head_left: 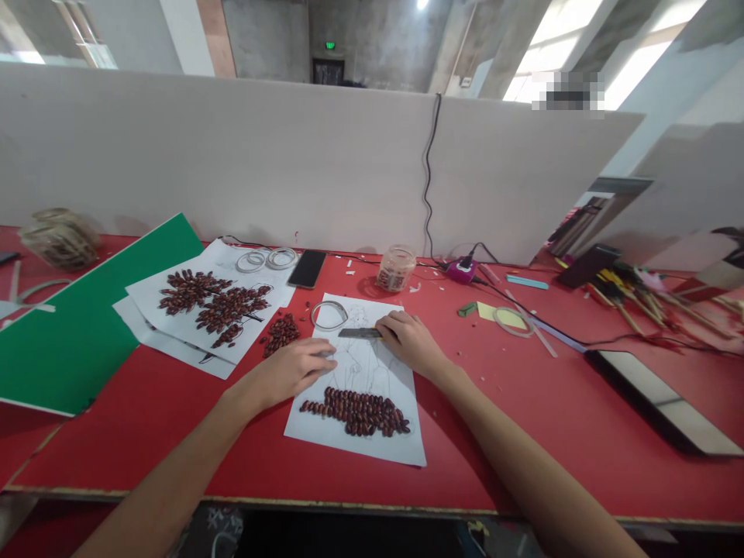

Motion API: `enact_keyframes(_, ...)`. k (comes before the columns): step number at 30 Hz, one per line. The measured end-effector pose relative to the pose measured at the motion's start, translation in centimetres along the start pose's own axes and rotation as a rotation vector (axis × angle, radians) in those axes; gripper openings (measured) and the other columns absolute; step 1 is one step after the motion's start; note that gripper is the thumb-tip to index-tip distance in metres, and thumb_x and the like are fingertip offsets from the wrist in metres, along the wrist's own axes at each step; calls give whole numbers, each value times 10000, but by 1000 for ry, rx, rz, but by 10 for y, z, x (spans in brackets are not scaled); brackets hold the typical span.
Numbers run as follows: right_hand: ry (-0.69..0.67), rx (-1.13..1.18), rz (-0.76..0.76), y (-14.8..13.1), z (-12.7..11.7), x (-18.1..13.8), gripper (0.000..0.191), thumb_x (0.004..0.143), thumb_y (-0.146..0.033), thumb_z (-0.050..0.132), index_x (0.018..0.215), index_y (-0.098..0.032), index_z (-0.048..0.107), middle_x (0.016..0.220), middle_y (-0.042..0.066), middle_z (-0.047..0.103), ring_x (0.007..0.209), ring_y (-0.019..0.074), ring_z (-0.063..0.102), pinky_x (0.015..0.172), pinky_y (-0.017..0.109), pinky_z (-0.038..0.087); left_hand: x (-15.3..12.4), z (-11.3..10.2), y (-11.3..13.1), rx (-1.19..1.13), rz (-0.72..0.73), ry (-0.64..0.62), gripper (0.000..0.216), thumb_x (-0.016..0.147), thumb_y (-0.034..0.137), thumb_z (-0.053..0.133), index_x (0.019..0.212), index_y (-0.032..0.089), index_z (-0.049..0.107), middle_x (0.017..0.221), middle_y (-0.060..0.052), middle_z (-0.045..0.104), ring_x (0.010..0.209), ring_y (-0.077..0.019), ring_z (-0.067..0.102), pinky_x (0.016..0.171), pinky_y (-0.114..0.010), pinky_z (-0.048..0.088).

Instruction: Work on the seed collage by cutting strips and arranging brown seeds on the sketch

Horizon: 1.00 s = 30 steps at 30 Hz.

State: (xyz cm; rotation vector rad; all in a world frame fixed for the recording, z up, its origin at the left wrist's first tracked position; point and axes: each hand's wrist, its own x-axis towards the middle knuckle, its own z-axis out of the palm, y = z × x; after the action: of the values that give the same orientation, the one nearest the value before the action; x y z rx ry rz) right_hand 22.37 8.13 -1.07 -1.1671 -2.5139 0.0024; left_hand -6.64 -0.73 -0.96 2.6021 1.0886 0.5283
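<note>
Drawing sheet (317,430): flat on the red surface (249,465), in front of the person, between the two forearms; faint pencil lines cover its upper part.
Bean block (366,412): dark red-brown beans packed in rows across the sheet's lower part.
Right hand (410,337): over the sheet's upper right edge, fingers closed on one end of the grey tool.
Grey tool (352,333): narrow and flat, pointing left across the pencil lines; whether it touches the paper I cannot tell.
Left hand (302,364): at the sheet's left edge, fingers loosely spread, nothing visible in them; contact with the paper is unclear.
Loose beans (282,333): heaped just left of the sheet, beyond the left hand.
Tape roll (328,327): on the sheet's upper left corner.
Glass jar (396,267): upright beyond the sheet, beans inside.
Phone (307,268): left of the jar, dark screen up.
Tree picture (174,329): a bean-covered sheet farther left, partly beside the green board (116,310).
</note>
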Motion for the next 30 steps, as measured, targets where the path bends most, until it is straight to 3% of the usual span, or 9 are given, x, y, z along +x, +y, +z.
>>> enact_keyframes(9,-16,31,-22,0,2,0,221,1054,-272,472,985,-207,672,980,77,673,951,227,606,821,330,437,-5,-6,-1,-3,11,-57,334,979,76,492,1205,209,700,1410,-83,622,1311,-229,579,1052,-359,510)
enact_keyframes(13,-99,96,-120,3,-6,-4,137,1020,-312,563,1067,-226,658,1046,67,682,995,225,619,848,333,461,-6,-6,-1,-6,10,-46,321,982,85,482,1178,203,707,1389,-86,630,1280,-222,601,1024,-336,524)
enact_keyframes(21,-109,98,-195,-12,-18,-14,152,1045,-274,509,1126,-232,630,1035,49,746,898,212,661,825,351,409,-9,1,7,127,78,76,258,1034,156,459,1103,194,705,1171,-77,666,1073,-179,646,918,-296,551)
enact_keyframes(30,-196,99,-272,-19,-25,-14,266,1074,-347,456,1119,-249,699,1022,36,737,852,169,659,804,336,354,-11,-1,13,333,71,75,208,1009,151,539,1117,210,708,955,-48,630,863,-191,571,723,-320,486)
